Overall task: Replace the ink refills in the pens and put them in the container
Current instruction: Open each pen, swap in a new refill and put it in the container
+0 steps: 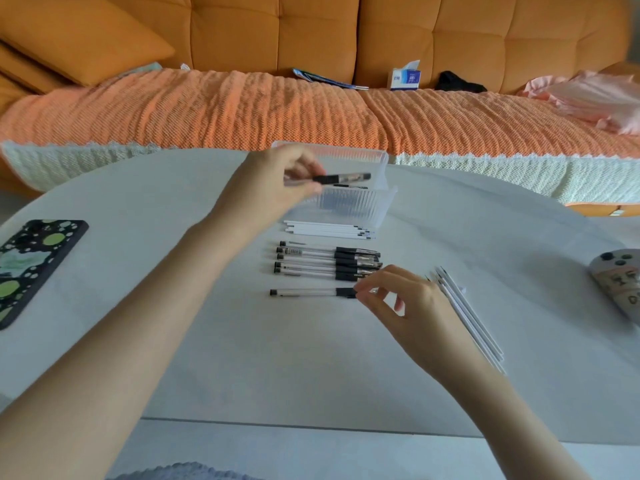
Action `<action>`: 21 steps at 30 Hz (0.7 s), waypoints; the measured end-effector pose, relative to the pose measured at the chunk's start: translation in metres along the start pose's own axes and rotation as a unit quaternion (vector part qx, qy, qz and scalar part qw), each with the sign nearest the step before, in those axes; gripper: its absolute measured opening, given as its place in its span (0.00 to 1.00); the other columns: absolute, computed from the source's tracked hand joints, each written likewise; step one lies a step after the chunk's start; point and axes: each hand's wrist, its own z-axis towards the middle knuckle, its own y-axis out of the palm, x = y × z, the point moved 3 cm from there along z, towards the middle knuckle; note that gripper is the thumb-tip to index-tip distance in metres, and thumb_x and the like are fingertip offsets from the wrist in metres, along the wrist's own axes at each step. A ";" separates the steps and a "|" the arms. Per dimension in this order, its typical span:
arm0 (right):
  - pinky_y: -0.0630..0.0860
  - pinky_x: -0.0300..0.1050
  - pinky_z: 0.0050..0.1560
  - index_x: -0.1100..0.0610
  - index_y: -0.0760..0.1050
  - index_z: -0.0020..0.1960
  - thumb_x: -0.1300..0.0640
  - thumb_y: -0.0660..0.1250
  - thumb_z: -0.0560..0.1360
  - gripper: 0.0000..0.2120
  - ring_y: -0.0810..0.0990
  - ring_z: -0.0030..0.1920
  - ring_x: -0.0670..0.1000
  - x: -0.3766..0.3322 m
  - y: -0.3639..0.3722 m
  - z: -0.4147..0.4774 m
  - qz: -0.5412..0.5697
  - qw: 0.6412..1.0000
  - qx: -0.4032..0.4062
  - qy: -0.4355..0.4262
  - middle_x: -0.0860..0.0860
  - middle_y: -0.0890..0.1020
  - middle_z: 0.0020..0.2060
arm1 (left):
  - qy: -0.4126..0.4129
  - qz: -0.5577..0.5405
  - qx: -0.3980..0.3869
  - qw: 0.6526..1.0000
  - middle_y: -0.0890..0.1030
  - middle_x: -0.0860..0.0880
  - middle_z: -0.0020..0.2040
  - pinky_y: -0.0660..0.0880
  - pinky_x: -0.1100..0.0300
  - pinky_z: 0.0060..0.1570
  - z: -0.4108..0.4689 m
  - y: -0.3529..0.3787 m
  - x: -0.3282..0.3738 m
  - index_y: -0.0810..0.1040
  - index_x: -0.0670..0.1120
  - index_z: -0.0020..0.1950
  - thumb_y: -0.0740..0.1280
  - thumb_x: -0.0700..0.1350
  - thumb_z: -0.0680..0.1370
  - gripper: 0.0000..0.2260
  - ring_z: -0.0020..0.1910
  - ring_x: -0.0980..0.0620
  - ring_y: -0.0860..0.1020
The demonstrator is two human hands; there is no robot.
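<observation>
Held pen (343, 177) is pinched by left hand (273, 181) over container (360, 206), lone pen (304, 292) by right hand (401, 299), so either could be fumbled if rushed.

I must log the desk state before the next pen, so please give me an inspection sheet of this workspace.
Surface: white table, flat.
Job's things: container holds pens; pen row and lone pen lie before it; far refills beside container; right refills at right.
Clutter: phone at left; cased device at right edge.
Hands: left hand holds held pen over container; right hand pinches lone pen's tip.
Cables: nothing seen.
Surroundings: orange sofa with blanket, tissue box.
</observation>
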 end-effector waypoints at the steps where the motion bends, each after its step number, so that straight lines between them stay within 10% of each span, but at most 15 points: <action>1: 0.70 0.32 0.37 0.49 0.81 0.47 0.54 0.67 0.75 0.04 0.75 0.39 0.38 0.000 0.000 0.001 -0.002 1.000 0.002 -0.001 0.39 0.78 0.40 | 0.001 0.007 -0.007 1.000 0.82 0.56 0.44 0.71 0.70 0.47 0.015 0.002 -0.001 0.79 0.50 0.49 0.72 0.44 0.73 0.07 0.45 0.62 0.79; 13: 0.75 0.39 0.37 0.49 0.80 0.46 0.52 0.63 0.76 0.07 0.77 0.40 0.40 0.002 -0.001 0.003 0.001 1.000 0.001 -0.016 0.40 0.80 0.41 | -0.098 0.076 -0.179 0.976 0.81 0.47 0.52 0.72 0.60 0.50 0.104 0.062 -0.045 0.82 0.43 0.53 0.70 0.44 0.75 0.08 0.53 0.50 0.77; 21: 0.74 0.42 0.39 0.49 0.80 0.46 0.56 0.68 0.74 0.04 0.77 0.41 0.41 0.011 -0.003 0.003 -0.013 1.000 -0.004 -0.002 0.41 0.79 0.42 | -0.044 0.027 -0.086 0.995 0.81 0.53 0.51 0.68 0.68 0.37 0.087 0.043 -0.027 0.82 0.48 0.51 0.65 0.45 0.78 0.07 0.44 0.60 0.76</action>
